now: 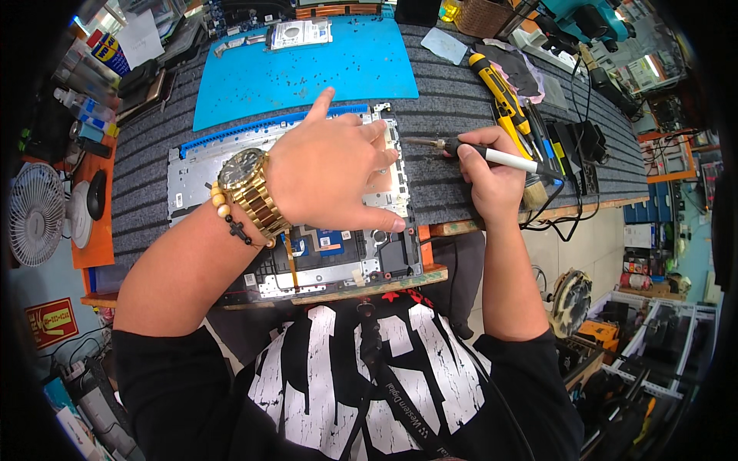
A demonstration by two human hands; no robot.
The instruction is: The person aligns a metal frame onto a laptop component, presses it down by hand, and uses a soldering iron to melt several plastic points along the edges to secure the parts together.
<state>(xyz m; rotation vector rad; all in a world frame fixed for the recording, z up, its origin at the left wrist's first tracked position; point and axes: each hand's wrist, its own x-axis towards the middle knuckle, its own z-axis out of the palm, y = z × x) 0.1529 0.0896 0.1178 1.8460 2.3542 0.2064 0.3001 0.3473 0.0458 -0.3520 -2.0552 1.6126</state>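
Note:
An opened laptop chassis [307, 273] lies at the near edge of the bench, its metal frame and inner parts exposed. Across its upper right part my left hand [338, 161] rests palm down with fingers spread, hiding much of the middle. A gold watch and a beaded bracelet sit on that wrist. My right hand [492, 173], closed like a pen grip, holds a soldering iron [507, 159] with a white and black handle. The iron's thin metal tip points left, close to the chassis's right edge; whether it touches cannot be seen.
Beyond the chassis a blue mat [361, 65] carries scattered small screws and a hard drive [300, 34]. At right lie a yellow-and-black screwdriver [496, 88], a brush [534, 196] and loose black cables [565, 223]. A white fan [37, 213] stands left.

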